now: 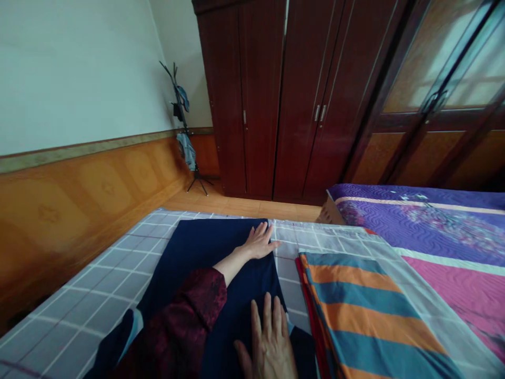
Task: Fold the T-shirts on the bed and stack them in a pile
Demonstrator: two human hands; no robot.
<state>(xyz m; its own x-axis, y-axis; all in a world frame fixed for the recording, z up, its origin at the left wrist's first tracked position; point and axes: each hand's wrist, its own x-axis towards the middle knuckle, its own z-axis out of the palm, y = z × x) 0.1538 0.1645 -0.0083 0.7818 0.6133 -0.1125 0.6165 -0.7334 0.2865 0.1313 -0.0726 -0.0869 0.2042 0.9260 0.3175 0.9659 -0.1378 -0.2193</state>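
A navy blue shirt (205, 245) lies spread on a grey-and-white checked bed cover (130, 263), with light blue trim showing near its sleeves at the lower left and lower right. Flat near the shirt's far right corner rests my left hand (258, 242), fingers spread and palm down. My left forearm, in a dark red patterned sleeve, crosses the fabric. Closer to me, my right hand (270, 337) is over the shirt's right side, open with fingers extended. Neither hand grips the cloth. Part of the shirt is hidden under my left arm.
Folded orange-and-teal striped cloth (366, 305) lies to the right, with red fabric (305, 295) along its left edge. Beyond is another bed with a purple and pink cover (445, 221). Dark red wardrobes (260, 105) and a coat stand (185, 116) stand at the back.
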